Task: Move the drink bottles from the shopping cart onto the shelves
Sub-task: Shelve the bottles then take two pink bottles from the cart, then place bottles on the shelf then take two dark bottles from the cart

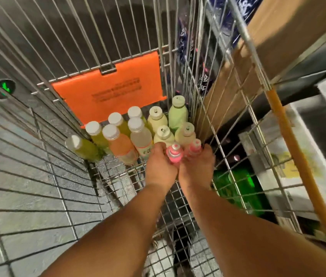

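From the head camera, both bare arms reached down into the wire shopping cart (118,176). The left hand (159,166) was curled around a small pink bottle (173,155), whose striped cap stuck up just past its fingers. The right hand (197,166) lay right beside it, the two hands touching, and its fingers wrapped a second pink bottle (194,146) against the cart's right wall.

Directly beyond the hands, at the far end of the cart floor, stood the other drink bottles in a tight cluster: four pale cream bottles (164,134) and a light green bottle (178,112) nearest the right wall, then a clear bottle (140,134), an orange bottle (118,142) and several yellow-green bottles (96,134) to the left, one of them leaning against the left side. An orange flap (110,94) hung on the cart's far wall above them.

Outside the right wall sat a cardboard box (258,47) on shelving, blurred.
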`<action>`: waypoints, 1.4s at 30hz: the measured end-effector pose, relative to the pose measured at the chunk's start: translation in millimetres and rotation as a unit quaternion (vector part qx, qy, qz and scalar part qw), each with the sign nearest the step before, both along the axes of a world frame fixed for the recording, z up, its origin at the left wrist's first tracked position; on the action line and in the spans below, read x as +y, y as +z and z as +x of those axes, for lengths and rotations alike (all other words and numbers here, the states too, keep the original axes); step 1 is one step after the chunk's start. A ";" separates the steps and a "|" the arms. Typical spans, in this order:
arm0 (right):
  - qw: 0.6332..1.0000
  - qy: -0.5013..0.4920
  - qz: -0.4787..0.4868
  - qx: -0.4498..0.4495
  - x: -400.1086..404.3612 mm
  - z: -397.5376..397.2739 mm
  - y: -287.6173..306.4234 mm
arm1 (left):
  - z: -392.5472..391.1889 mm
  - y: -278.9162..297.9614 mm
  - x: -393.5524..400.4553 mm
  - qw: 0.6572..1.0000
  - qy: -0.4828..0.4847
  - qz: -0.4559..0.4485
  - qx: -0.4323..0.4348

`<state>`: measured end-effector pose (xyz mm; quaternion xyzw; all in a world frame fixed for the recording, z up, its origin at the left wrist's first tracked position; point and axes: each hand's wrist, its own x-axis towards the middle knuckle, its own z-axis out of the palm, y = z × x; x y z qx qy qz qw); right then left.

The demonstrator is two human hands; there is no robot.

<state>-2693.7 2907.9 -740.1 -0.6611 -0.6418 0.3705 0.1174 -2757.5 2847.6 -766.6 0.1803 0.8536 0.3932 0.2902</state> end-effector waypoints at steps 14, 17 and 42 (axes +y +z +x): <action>0.987 -0.011 0.153 0.041 -90.4 39.5 218.0 | -20.6 223.8 -77.7 0.960 -0.212 0.002 0.182; 0.960 -0.062 0.267 0.051 -107.2 62.9 301.7 | -5.8 310.7 -84.3 0.935 -0.261 0.048 0.234; 0.823 -0.381 0.405 -0.119 -412.7 544.7 652.7 | 461.4 684.2 -240.2 0.664 -0.560 0.369 0.332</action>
